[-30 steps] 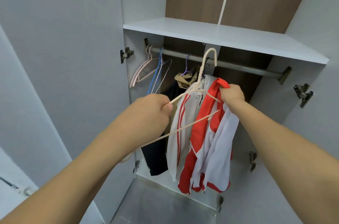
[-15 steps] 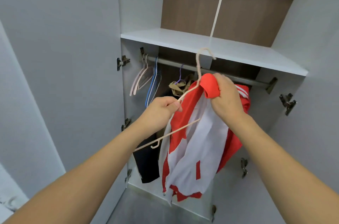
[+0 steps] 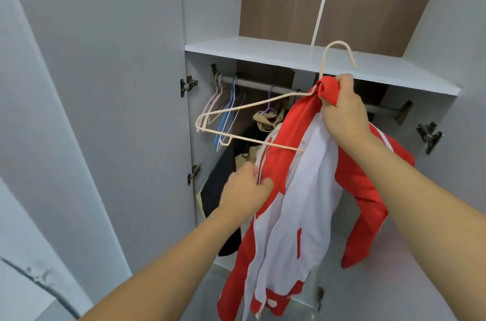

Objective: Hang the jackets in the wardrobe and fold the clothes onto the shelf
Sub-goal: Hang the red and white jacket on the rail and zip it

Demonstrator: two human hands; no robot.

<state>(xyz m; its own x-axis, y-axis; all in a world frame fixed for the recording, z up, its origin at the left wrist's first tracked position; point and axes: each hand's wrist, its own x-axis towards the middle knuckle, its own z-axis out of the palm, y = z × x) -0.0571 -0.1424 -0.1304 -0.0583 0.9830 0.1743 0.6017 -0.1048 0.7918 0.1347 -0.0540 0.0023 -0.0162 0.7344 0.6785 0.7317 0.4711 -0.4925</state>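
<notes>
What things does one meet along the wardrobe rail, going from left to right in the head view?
Pink empty hangers → blue empty hanger → purple hanger hook with a beige garment → right hand gripping the red and white jacket → rail bracket.

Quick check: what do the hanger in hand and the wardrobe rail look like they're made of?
Hanger: thin wire, apparently with a matte beige coating; its slim, evenly bent outline suggests this. Rail: likely metal, a dull grey tube with a soft sheen, held by brackets at the ends.
</notes>
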